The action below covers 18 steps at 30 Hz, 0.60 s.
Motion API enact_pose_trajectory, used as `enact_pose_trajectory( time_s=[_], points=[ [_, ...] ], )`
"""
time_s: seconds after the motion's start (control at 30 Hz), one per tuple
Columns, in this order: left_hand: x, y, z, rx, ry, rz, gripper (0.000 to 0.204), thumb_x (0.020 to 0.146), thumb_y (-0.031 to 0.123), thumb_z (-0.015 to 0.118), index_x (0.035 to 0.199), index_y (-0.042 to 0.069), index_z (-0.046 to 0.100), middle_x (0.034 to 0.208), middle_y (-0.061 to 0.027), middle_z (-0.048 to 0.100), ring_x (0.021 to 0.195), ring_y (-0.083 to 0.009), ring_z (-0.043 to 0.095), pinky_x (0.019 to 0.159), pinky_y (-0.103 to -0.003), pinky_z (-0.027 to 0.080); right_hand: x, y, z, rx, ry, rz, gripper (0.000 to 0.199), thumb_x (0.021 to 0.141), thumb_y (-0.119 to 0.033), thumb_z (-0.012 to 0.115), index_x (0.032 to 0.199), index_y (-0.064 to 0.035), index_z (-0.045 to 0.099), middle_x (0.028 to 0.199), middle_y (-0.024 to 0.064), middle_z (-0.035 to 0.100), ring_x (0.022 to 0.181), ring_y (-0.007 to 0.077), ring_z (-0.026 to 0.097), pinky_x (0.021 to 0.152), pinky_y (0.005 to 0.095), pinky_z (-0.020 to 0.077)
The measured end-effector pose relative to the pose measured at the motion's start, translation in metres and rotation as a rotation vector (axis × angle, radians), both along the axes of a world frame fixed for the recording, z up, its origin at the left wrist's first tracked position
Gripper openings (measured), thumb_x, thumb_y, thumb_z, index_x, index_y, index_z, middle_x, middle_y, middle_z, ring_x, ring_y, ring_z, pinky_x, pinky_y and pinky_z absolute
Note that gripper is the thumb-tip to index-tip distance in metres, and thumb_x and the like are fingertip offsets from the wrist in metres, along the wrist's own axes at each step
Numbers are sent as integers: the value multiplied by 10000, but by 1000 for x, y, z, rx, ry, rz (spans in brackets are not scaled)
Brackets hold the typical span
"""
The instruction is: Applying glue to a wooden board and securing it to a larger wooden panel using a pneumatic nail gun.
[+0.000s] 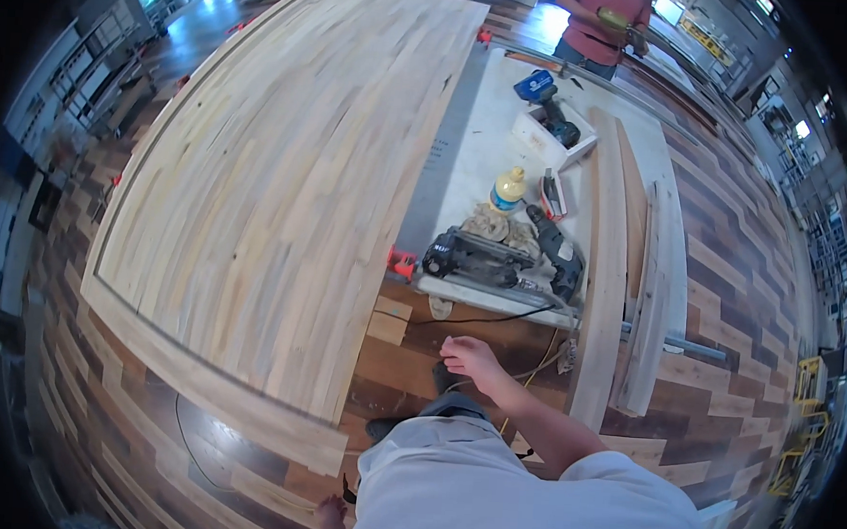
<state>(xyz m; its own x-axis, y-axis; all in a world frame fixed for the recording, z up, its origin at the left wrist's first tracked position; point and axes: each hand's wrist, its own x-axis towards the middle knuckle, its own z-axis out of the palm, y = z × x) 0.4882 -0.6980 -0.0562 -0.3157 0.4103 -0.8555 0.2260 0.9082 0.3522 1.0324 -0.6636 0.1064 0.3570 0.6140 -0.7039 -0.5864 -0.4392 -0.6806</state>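
Note:
My right hand [473, 357] is held out over the floor in front of my body, between the wooden panel and the white worktable. Its fingers are bent together; whatever they may hold is too small to make out. Low at my left side hangs my left hand [331, 509], its fingers too small and shaded to read. The large wooden panel [275, 180], made of pale strips, lies to the left with a wood strip [216, 383] along its near edge. A red clamp [401, 263] sits at its right edge, nearest my right hand.
On the white worktable [466, 185] are a black power tool [476, 258], a grey-black tool [555, 252], a yellow-capped bottle [509, 188], rags [497, 228] and a white box [556, 142] with a drill. Long boards [603, 274] lie rightward. Cords trail below. Another person [603, 30] stands beyond.

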Motion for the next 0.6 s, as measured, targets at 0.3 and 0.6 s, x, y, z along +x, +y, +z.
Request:
enact_pose_trajectory(
  time_s=[0.3, 0.6],
  points=[
    [36, 29, 24, 238, -45, -57, 228, 876, 186, 604, 723, 17, 596, 639, -82, 596, 565, -187, 587, 515, -305, 489, 88, 28, 34, 191, -1244, 97, 321, 767, -199, 700, 1027, -32, 615, 993, 129, 620, 950, 338, 584, 860, 405, 471],
    [79, 49, 27, 317, -111, -216, 150, 882, 149, 577, 805, 21, 592, 688, -66, 591, 623, -177, 578, 556, -321, 500, 147, 70, 13, -213, -1521, 599, 695, 712, -249, 700, 1314, -17, 442, 913, 169, 649, 891, 319, 624, 840, 428, 445]
  ],
)
